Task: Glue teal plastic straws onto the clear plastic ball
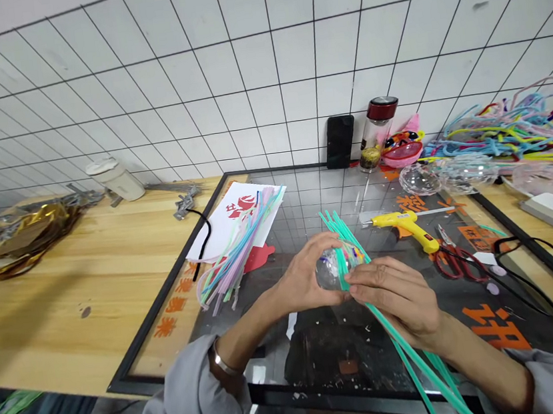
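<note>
My left hand (301,279) is curled round a clear plastic ball (333,268) with coloured bits inside, just above the glass-topped mat (305,197). My right hand (399,299) pinches a bundle of teal pipe cleaners (404,346) against the ball. The bundle runs from behind the ball down past my right wrist to the lower edge of the view. Both sleeves are grey, and a bracelet sits on my left wrist.
A yellow glue gun (406,224) and red scissors (454,260) lie right of my hands. Pastel pipe cleaners (242,251) rest on white paper (231,222) to the left. Clear half-spheres (419,179), a jar (377,133), a phone (340,141) and a heap of coloured pipe cleaners (509,128) stand behind.
</note>
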Motion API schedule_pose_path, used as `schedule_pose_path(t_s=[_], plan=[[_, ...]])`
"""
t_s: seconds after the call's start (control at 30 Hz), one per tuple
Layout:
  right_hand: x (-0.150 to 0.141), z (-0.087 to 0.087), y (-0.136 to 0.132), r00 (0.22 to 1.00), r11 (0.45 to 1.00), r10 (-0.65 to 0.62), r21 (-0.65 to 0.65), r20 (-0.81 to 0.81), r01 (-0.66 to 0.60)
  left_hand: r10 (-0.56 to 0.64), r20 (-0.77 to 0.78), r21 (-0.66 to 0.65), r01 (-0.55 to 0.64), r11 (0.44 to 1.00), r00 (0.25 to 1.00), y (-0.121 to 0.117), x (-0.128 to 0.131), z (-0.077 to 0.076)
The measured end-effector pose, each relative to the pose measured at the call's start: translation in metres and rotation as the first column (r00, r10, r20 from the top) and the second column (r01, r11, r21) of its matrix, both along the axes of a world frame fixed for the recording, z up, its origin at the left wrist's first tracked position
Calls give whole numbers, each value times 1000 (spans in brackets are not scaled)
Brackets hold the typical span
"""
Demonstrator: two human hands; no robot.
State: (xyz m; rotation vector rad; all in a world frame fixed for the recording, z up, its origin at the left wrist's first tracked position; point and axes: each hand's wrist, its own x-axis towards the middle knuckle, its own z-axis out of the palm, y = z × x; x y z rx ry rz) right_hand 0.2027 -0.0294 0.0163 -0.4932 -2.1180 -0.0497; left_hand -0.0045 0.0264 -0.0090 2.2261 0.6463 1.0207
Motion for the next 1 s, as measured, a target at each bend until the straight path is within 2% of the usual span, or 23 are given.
schedule_pose_path(t_s=[0.33, 0.7, 1.0], plan=[[0, 2, 1, 1000, 1000, 14, -14, -22, -14, 25, -5, -48, -25, 999, 1000, -1, 0, 3], [1, -1, 2, 1000, 1000, -5, -30, -26, 4, 55, -12, -10, -56, 998, 998, -2, 1, 2], [1, -1, 3, 1000, 1000, -13, -24, -15, 12, -11, 24, 49, 10, 999, 1000, 0, -1, 0]])
